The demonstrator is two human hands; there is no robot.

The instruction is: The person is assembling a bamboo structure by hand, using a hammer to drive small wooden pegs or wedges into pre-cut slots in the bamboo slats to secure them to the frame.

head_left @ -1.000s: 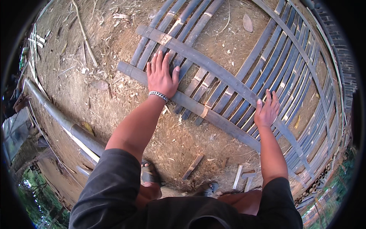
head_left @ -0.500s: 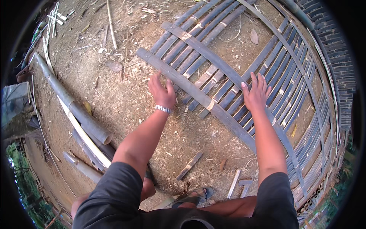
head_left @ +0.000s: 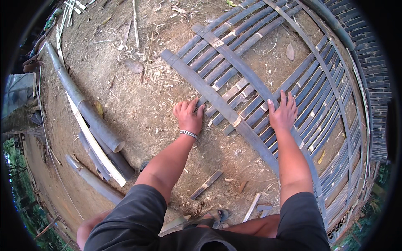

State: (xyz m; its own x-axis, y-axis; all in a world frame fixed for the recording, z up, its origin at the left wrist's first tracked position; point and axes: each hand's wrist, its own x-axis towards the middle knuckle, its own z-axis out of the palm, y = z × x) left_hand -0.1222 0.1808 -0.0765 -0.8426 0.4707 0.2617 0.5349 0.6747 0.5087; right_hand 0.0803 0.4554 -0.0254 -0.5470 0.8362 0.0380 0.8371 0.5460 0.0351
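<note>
A lattice of split bamboo slats lies on the ground, crossed by long flat bamboo strips. My left hand (head_left: 189,116) is at its left edge, thumb and forefinger closed around the end of a dark bamboo slat (head_left: 202,101). The slat runs under the nearer cross strip (head_left: 205,88), which that hand does not touch. My right hand (head_left: 283,113) rests with fingers spread on the slats and the second cross strip (head_left: 243,67), its thumb at that strip's edge. The other slat ends beside my left hand stick out unevenly.
Bamboo poles (head_left: 86,108) and a pale split strip (head_left: 96,146) lie at the left. A short bamboo piece (head_left: 206,184) and offcuts (head_left: 252,207) are near my feet. Shavings litter the dirt ground (head_left: 142,96). Another slatted panel (head_left: 368,71) stands at the far right.
My left hand has come down to the lattice edge and closed on a slat end. My right hand stays on the slats. The view has shifted slightly.
</note>
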